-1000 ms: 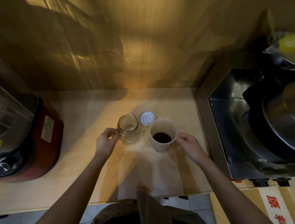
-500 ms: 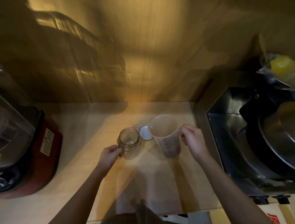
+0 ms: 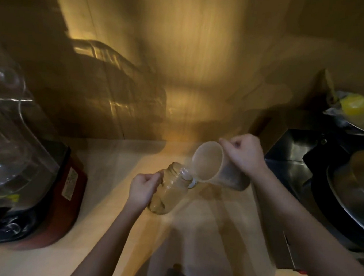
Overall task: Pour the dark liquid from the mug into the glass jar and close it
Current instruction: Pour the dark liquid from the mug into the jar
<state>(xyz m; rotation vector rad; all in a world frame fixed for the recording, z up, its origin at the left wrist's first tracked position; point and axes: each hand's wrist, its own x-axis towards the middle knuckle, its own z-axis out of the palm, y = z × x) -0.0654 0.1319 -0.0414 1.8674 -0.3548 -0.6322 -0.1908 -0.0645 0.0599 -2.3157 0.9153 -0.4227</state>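
Note:
My right hand (image 3: 244, 156) grips the pale translucent mug (image 3: 215, 166), lifted and tipped to the left so that its lip hangs over the mouth of the clear glass jar (image 3: 169, 189). My left hand (image 3: 142, 188) is closed round the jar's left side and holds it on the wooden counter (image 3: 201, 227). The dark liquid shows faintly through the mug's lower wall; no stream can be made out. A sliver of the metal jar lid (image 3: 193, 184) peeps out on the counter just behind the jar, under the mug's lip.
A red-based blender with a clear jug (image 3: 20, 167) fills the left side of the counter. To the right is a steel machine with a large round pan (image 3: 356, 197), and above it a bag with something yellow (image 3: 355, 109). A wooden wall stands behind.
My right hand has lifted the mug off the counter and tipped it leftward over the jar's mouth. My left hand has kept hold of the jar. The camera has dipped closer.

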